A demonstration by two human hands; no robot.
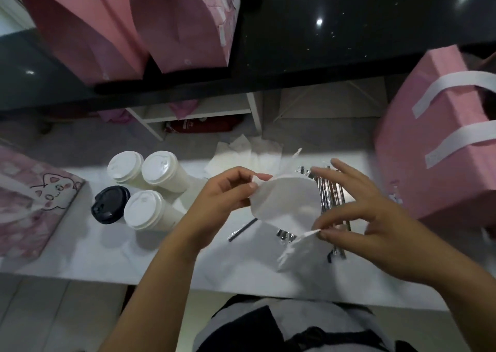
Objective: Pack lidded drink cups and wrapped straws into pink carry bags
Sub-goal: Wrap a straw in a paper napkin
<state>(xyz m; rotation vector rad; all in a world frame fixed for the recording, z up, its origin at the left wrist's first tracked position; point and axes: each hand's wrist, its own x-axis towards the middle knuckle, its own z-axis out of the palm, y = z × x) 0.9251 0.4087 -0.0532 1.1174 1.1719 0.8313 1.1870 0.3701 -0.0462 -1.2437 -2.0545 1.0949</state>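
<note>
White-lidded cups (143, 209), three, upright at nine o'clock on smooth white table (120, 260): pale paper cylinders under domed plastic lids, packed side by side. Black-lidded cup (110, 204) touching that cluster on its nine o'clock side, lid glossy and round.

Wrapped straws (331, 193) heaped toward three o'clock of centre: thin dark sticks in shiny clear film, partly hidden behind the hands. Single straw (241, 231) lying apart near centre, slanted.

Soft white napkin (287, 201) raised over centre of table, thin, slightly crumpled, rounded along its far edge, ragged flap drooping toward five o'clock. Left hand (222, 196) at nine o'clock of napkin, grip clamped on its upper corner between thumb and forefinger. Right hand (370, 217) at three o'clock of napkin, grip pinched on its lower edge with thumb and forefinger, remaining fingers spread straight. Spare napkins (241, 155) loose and rumpled at twelve o'clock, near far edge of table.

Pink carry bag (434, 163) at three o'clock: matte paper, boxy, flat white paper handles, inside dark, contents not to be made out. Cat-print bag (35, 198) lying flat at nine o'clock edge. Two more pink bags (86, 29) at eleven o'clock on glossy, speckled black table (335, 29), insides out of sight.
</note>
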